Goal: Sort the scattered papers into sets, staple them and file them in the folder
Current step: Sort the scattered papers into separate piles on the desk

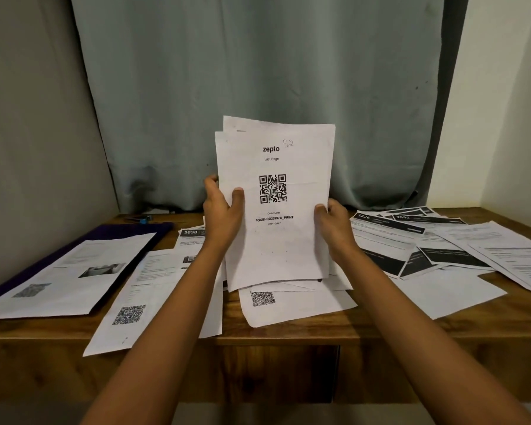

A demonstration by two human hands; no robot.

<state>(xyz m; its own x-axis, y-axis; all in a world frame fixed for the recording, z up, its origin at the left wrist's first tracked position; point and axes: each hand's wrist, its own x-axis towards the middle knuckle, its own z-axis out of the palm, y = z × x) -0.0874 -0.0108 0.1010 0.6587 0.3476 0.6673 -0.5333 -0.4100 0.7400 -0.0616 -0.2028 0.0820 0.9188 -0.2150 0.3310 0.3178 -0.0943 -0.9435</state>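
A person held a stack of printed sheets [276,204] upright over the middle of a wooden tabletop [288,335], its lower edge down among loose papers; whether it touched them could not be told. The left hand [223,214] gripped the stack's left edge, thumb curled onto the front page and fingers wrapped behind. The right hand [334,223] pinched the right edge lower down, thumb in front. The front page read "zepto" and "Last Page" above a QR code, with "B2" handwritten near the top; at least 2 more sheets showed fanned behind it.

At 6 o'clock from the stack lay a curled sheet [295,305] with a QR code. At 7 o'clock a long printed page [141,302], also bearing a QR code, overhung the tabletop's front edge. At 8 o'clock a purple folder [129,233] lay flat with a page carrying 2 grey pictures [71,277] resting on it. At 10 o'clock, near the back edge, sat a small blue object [141,219], too small to identify. From 2 to 4 o'clock, overlapping pages with black header bars [411,240], 1 numbered "1226", spread toward the right edge, a blank sheet [448,292] in front of them. A grey-green curtain [258,72] hung behind.
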